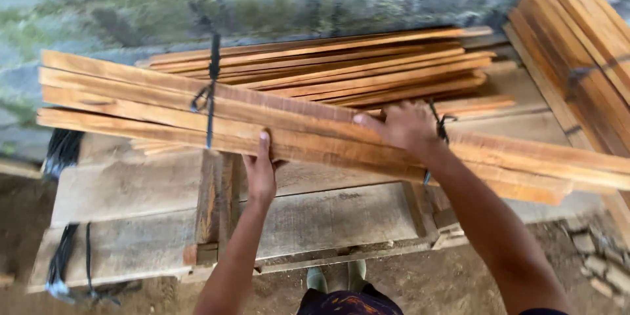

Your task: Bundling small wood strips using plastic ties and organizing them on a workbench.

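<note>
A bundle of long orange-brown wooden slats, tied with black string, lies slanted across a stack of pale planks. My left hand presses against the bundle's near edge from below, thumb up on the wood. My right hand rests flat on top of the bundle, fingers spread, close to a second black tie. Behind it lies another layer of thin slats.
A further bundle of slats leans at the right. Black straps hang at the left end of the planks. A mossy concrete wall stands behind. Dirt ground and stones lie below; my boots show.
</note>
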